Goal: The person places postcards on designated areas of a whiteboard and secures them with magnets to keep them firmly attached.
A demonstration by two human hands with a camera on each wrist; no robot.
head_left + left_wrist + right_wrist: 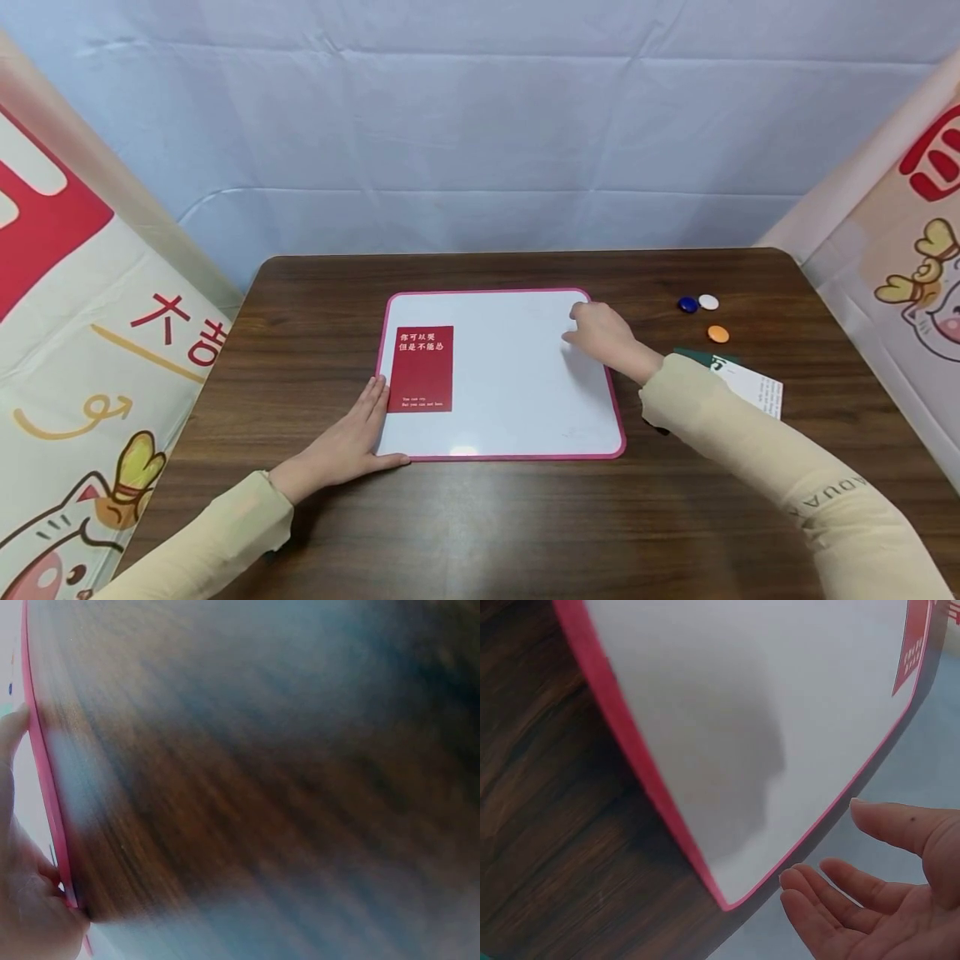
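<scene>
A whiteboard (517, 375) with a pink frame lies flat on the wooden table (480, 533). On its left part rests a red card (422, 373) printed with white characters. My left hand (347, 440) touches the board's lower left corner, its fingers along the left edge and its thumb at the bottom edge. In the left wrist view, the pink frame (46, 776) runs beside that hand. Over the board's upper right part hovers my right hand (606, 340). The right wrist view shows its fingers (855, 896) loosely bent, apart from the board, with nothing between them.
Right of the board lie a blue round piece (687, 305), a white one (708, 302) and an orange one (718, 334). A white card (753, 388) and a dark green card (694, 356) are partly hidden by my right sleeve (750, 467). Cloth hangs behind the table.
</scene>
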